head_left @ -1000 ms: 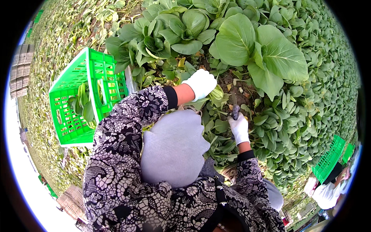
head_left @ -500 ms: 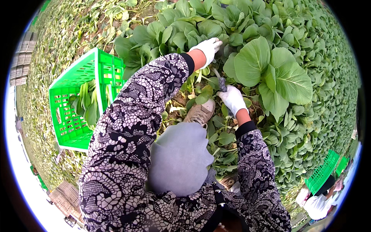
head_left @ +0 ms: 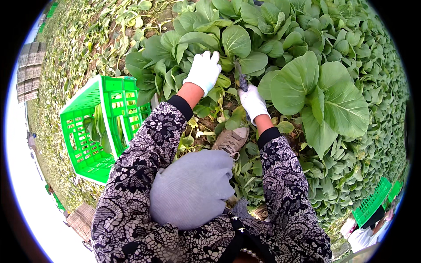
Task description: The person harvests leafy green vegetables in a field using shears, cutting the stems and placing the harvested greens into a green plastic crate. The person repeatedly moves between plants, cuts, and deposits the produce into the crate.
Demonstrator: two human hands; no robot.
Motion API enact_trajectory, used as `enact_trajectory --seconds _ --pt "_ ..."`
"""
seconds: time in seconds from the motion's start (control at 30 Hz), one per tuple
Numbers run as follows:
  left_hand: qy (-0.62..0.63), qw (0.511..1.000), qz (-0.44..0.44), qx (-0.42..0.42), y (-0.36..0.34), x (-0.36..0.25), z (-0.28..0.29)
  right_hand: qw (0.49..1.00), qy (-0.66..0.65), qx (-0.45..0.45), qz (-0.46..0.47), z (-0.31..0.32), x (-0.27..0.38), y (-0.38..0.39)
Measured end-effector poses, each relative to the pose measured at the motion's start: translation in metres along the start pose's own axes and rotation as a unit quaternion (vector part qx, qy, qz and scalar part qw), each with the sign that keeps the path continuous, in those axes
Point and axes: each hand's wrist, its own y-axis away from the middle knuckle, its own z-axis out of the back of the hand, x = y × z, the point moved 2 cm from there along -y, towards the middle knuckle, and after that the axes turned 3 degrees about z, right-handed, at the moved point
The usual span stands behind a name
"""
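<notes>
Field of leafy greens (head_left: 337, 184) surrounding both hands. White-gloved left hand (head_left: 205, 71), fingers partly bent, beside leafy plant (head_left: 236, 41); whether gripping it, cannot tell. Gloved right hand (head_left: 253, 103) wrapped around dark tool handle (head_left: 243, 82), near plant's stems. Green crate (head_left: 95, 166) left of hands.

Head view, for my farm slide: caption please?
Left hand by leafy greens, right hand gripping a tool, green crate at left.

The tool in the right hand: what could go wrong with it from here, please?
The tool in the right hand reaches in among the leaves, close to the left hand. A slip might hurt that hand, or the leaves could tear.
</notes>
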Motion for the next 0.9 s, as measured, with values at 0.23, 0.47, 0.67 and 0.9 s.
enact_trajectory --seconds 0.23,0.47,0.67,0.9 --pt "0.018 0.998 -0.003 -0.054 0.006 0.005 -0.010 0.999 -0.019 -0.025 -0.032 -0.029 -0.005 -0.017" --pt "0.045 0.998 0.005 -0.040 0.004 0.018 -0.013 0.999 -0.048 0.004 -0.022 -0.034 0.011 -0.035" --pt "0.053 0.998 0.016 -0.025 -0.006 0.022 -0.013 0.970 -0.210 0.118 0.014 -0.065 -0.036 -0.090" --pt "0.052 0.996 0.049 -0.060 0.025 0.028 -0.002 0.998 0.008 -0.022 0.056 -0.016 -0.028 0.079"
